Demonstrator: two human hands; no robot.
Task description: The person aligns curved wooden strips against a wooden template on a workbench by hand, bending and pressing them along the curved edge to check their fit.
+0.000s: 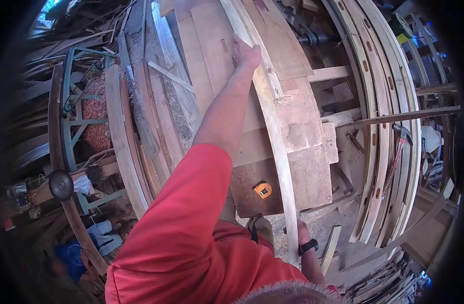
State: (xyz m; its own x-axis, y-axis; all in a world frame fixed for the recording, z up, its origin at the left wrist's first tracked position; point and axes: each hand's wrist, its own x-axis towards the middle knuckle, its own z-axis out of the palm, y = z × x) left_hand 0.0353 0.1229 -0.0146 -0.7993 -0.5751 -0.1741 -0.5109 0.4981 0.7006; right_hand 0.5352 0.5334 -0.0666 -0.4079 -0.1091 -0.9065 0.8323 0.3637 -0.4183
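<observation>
A long pale wooden strip [278, 147] runs from the top of the view down past the bench's near edge. Up on the bench, my left hand [246, 53] is closed on the strip's left side, its fingers partly hidden. Lower right, my right hand [301, 234], with a dark watch on its wrist, is around the strip's near end; its fingers are mostly hidden behind the wood. An orange tape measure [263, 189] lies on the brown bench top [250, 175], left of the strip. A shorter pale piece [272, 81] touches the strip's right side.
Long slotted boards [381, 101] stand at the right, with a hammer [398, 152] on them. More planks [121, 137] lie left of the bench, beside a green metal frame [69, 111] and wood shavings [95, 116]. Another person in blue [72, 258] is at the lower left.
</observation>
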